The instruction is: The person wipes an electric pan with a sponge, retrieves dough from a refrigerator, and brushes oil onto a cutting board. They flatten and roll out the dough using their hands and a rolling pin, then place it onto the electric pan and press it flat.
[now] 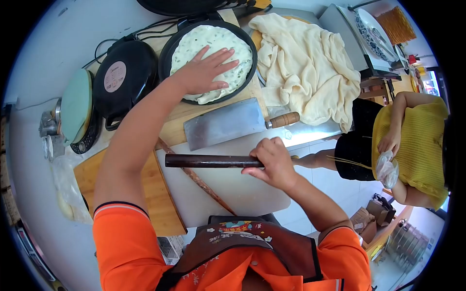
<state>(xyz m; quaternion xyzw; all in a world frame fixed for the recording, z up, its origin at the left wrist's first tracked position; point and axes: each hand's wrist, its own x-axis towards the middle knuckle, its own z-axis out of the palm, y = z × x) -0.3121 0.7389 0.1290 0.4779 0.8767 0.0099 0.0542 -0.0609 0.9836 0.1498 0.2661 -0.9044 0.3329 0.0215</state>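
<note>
My left hand (201, 72) lies flat with its fingers spread on a round, pale flatbread dough (208, 44) flecked with green. That dough sits in the round black pan (165, 57) of an opened electric griddle. In my right hand (275, 164) is one end of a dark rolling pin (211, 161), held level above the white work surface (238, 191). Between my two hands lies a broad cleaver (225, 123) with a wooden handle. A thin wooden stick (206, 189) slants beneath the rolling pin.
A cream cloth (303, 68) is heaped at the back right. Left of the pan stand a closed black griddle (127, 72) and a pale green appliance (77, 104). A wooden board (128, 189) lies at left. Another person (410, 145) in yellow stands at right holding a plastic bag (387, 169).
</note>
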